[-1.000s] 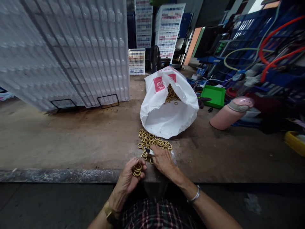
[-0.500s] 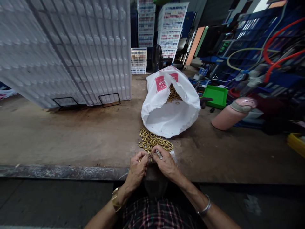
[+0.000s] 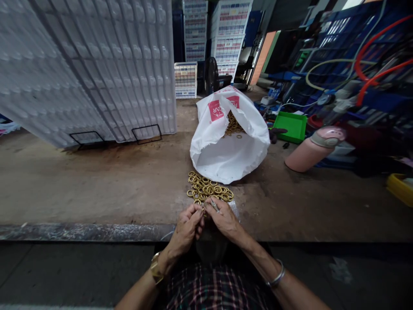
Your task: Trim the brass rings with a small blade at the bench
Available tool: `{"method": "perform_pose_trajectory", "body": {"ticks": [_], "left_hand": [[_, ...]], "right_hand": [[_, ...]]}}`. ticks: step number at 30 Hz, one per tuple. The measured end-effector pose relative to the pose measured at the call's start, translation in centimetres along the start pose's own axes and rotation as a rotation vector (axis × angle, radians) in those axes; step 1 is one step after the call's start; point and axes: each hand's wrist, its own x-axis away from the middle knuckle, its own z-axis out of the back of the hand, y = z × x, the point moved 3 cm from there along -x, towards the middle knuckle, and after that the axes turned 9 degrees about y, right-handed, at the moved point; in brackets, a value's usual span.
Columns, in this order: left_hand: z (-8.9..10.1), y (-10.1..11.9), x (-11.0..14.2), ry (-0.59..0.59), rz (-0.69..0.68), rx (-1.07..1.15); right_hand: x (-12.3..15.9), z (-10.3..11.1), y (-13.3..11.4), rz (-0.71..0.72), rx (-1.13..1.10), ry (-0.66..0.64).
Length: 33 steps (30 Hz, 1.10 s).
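My left hand (image 3: 188,224) is closed in a pinch on a brass ring (image 3: 203,209), mostly covered by the fingertips. Close beside it, my right hand (image 3: 226,219) grips a small grey metal tool (image 3: 214,206); its exact kind is too small to tell. The fingertips of both hands nearly meet above the front of the table. Just beyond them lies a loose pile of brass rings (image 3: 211,189). Behind the pile, a white sack (image 3: 226,161) lies with its torn mouth facing me, and more rings (image 3: 234,125) show inside it.
Stacked clear plastic trays (image 3: 129,77) stand at the left against black wire holders (image 3: 146,133). To the right are a pink bottle (image 3: 303,155), a green tray (image 3: 292,127) and a yellow bin (image 3: 398,189). White crates (image 3: 229,47) rise at the back. The wooden table's front edge (image 3: 97,232) runs before me.
The view has shifted slightly. Both hands stay together at the same spot, with small finger movements around the ring; the sack and pile look unchanged.
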Motion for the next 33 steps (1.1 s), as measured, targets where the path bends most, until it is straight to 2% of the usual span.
{"method": "perform_pose_trajectory", "body": {"ticks": [4,7,10,16,22,27,30,33], "left_hand": [[0.1,-0.2,0.0,0.028,-0.013,-0.003],[0.1,0.0,0.1,0.069,-0.038,-0.036],[0.0,0.5,0.2,0.102,-0.061,-0.07],[0.0,0.7,0.2,0.114,-0.118,-0.096],[0.4,0.0,-0.1,0.117,-0.216,-0.14],[0.7,0.5,1.3,0.09,-0.252,-0.142],[1.0,0.9,2.2,0.047,-0.186,-0.06],[1.9,0.6,1.9,0.085,-0.06,0.196]], "right_hand": [[-0.1,0.1,0.9,-0.03,0.008,0.046],[0.1,0.1,1.5,0.083,0.179,0.063],[0.7,-0.2,1.6,0.215,0.351,-0.015],[1.1,-0.4,1.3,0.315,0.499,-0.033],[1.1,-0.6,1.1,0.299,0.59,-0.079],[0.5,-0.1,1.5,0.239,0.712,-0.103],[-0.2,0.5,1.7,0.174,0.799,-0.033],[-0.5,0.2,1.2,0.209,0.799,-0.012]]}}
